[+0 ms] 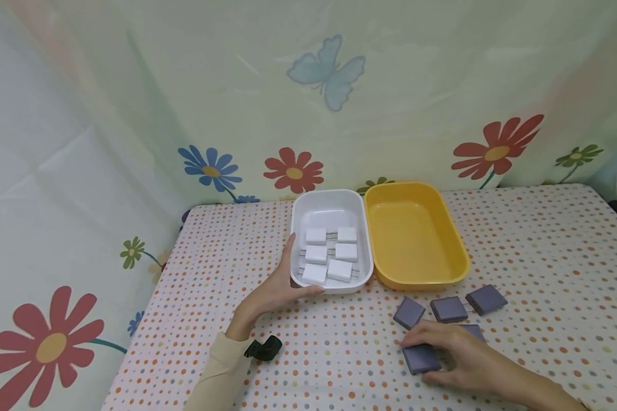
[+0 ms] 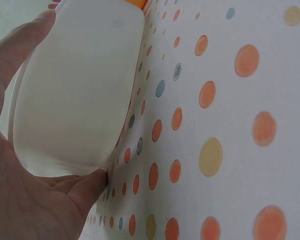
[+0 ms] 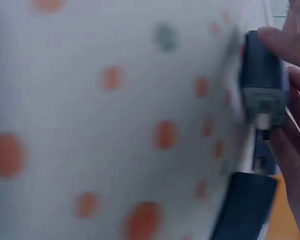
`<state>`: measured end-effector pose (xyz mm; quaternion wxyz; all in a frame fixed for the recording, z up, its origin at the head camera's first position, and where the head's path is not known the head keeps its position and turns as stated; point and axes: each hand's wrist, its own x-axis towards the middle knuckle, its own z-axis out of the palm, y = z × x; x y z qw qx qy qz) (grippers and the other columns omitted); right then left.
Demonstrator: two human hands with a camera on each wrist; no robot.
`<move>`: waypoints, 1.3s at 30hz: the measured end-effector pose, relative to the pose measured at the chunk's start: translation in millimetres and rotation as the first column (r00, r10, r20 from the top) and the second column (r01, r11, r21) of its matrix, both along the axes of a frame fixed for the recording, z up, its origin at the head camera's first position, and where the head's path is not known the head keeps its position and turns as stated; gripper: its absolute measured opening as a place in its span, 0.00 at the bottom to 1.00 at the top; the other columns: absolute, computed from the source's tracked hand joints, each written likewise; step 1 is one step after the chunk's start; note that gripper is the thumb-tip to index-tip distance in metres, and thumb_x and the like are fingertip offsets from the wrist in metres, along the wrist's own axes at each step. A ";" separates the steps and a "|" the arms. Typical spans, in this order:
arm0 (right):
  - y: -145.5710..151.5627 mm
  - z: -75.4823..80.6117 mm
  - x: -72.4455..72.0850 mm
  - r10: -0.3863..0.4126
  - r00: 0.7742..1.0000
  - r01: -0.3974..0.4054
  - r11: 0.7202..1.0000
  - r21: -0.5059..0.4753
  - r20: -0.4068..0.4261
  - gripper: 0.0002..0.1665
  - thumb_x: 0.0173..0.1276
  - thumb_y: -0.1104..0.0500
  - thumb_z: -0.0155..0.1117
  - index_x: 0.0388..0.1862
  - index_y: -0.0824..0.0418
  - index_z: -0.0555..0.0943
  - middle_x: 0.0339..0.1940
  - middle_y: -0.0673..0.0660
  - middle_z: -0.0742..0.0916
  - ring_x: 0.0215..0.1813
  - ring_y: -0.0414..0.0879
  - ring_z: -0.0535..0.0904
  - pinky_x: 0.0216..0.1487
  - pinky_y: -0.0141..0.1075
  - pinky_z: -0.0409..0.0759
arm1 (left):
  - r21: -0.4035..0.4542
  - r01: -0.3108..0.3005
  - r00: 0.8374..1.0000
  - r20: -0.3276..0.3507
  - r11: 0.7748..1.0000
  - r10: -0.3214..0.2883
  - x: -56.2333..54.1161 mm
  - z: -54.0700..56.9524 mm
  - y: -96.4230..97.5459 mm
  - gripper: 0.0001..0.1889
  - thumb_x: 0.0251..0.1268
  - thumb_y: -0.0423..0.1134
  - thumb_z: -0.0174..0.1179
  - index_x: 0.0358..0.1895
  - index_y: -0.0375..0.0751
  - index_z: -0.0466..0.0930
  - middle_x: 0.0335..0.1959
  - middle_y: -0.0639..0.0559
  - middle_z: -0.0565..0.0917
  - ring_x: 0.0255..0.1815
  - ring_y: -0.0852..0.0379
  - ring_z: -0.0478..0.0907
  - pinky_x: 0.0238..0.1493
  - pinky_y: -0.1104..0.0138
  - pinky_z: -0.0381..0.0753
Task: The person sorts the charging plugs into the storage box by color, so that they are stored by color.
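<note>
My left hand (image 1: 275, 292) holds the near left corner of a white tray (image 1: 329, 198), its thumb along the near side and its fingers along the left side. Inside that tray lie several white plug adapters (image 1: 316, 254) with thin metal prongs. To the right, my right hand (image 1: 460, 355) pinches a purple-grey plug adapter (image 1: 421, 359) between thumb and fingers, close to the table. A metal prong sticks out of this adapter (image 3: 262, 80) in the right wrist view. Other purple-grey adapters (image 1: 449, 309) lie just beyond the hand, one partly hidden by it.
A yellow tray (image 1: 408, 240) with nothing in it stands against the white tray's right side. Spotted cloth (image 1: 339, 354) covers the table. A printed curtain (image 1: 226, 103) hangs behind and at the left. A black device (image 1: 264, 348) is at my left wrist.
</note>
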<state>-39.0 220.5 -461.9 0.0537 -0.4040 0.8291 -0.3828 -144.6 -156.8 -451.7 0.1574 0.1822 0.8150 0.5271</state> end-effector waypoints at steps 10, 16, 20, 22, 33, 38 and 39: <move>3.3 -4.5 4.7 -0.015 0.996 0.013 1.000 -0.018 -0.084 0.33 0.50 0.64 0.87 0.56 0.55 0.87 0.51 0.44 0.85 0.51 0.35 0.81 0.50 0.31 0.83 | -0.008 -0.014 1.000 -0.012 1.000 0.014 3.3 -0.1 0.5 0.71 0.60 0.53 0.78 0.84 0.57 0.20 0.87 0.48 0.44 0.84 0.48 0.51 0.79 0.44 0.52; -0.2 0.6 3.5 -0.022 0.998 0.024 0.999 0.036 -0.052 0.30 0.52 0.62 0.87 0.54 0.56 0.87 0.49 0.43 0.83 0.49 0.33 0.79 0.45 0.32 0.83 | 0.007 -0.011 1.000 -0.007 1.000 0.011 3.2 0.1 -1.2 0.71 0.61 0.50 0.78 0.84 0.57 0.20 0.87 0.49 0.43 0.83 0.50 0.51 0.79 0.45 0.52; -0.7 5.4 4.5 -0.022 0.999 0.024 0.999 0.041 -0.047 0.29 0.53 0.61 0.87 0.55 0.55 0.87 0.49 0.42 0.83 0.49 0.32 0.78 0.44 0.32 0.83 | 0.014 -0.006 1.000 -0.006 1.000 0.006 1.7 -0.4 -0.8 0.71 0.61 0.50 0.78 0.85 0.57 0.20 0.87 0.49 0.42 0.84 0.49 0.49 0.79 0.45 0.51; 0.3 10.4 5.2 -0.030 0.999 0.031 0.999 0.030 -0.029 0.29 0.55 0.61 0.86 0.56 0.53 0.86 0.50 0.41 0.83 0.50 0.33 0.79 0.46 0.32 0.83 | 0.011 -0.004 1.000 -0.006 1.000 0.004 1.2 -0.3 -0.4 0.71 0.61 0.51 0.78 0.84 0.56 0.19 0.87 0.49 0.41 0.84 0.50 0.49 0.80 0.45 0.51; 16.8 64.4 -20.5 -0.219 0.964 0.221 0.975 -0.004 -0.153 0.39 0.43 0.64 0.91 0.58 0.51 0.86 0.52 0.45 0.88 0.52 0.35 0.81 0.47 0.30 0.83 | -0.007 -0.012 1.000 -0.019 1.000 0.012 -0.1 4.0 -1.1 0.70 0.61 0.51 0.78 0.85 0.55 0.20 0.87 0.47 0.42 0.84 0.46 0.48 0.79 0.43 0.51; 14.8 80.6 -44.2 -0.324 0.917 0.322 0.945 -0.049 -0.231 0.40 0.41 0.70 0.90 0.56 0.54 0.87 0.51 0.48 0.89 0.51 0.33 0.80 0.51 0.22 0.78 | -0.004 -0.013 1.000 -0.006 1.000 0.013 0.6 3.5 -0.6 0.71 0.61 0.49 0.78 0.85 0.56 0.20 0.87 0.48 0.42 0.84 0.47 0.50 0.79 0.44 0.52; 13.7 82.2 -49.0 -0.341 0.909 0.339 0.939 -0.050 -0.242 0.39 0.41 0.71 0.89 0.56 0.55 0.87 0.50 0.48 0.89 0.50 0.33 0.80 0.51 0.22 0.78 | -0.002 -0.011 1.000 -0.006 1.000 0.011 0.8 3.4 -0.1 0.70 0.61 0.49 0.78 0.85 0.56 0.20 0.87 0.47 0.42 0.84 0.47 0.50 0.79 0.44 0.52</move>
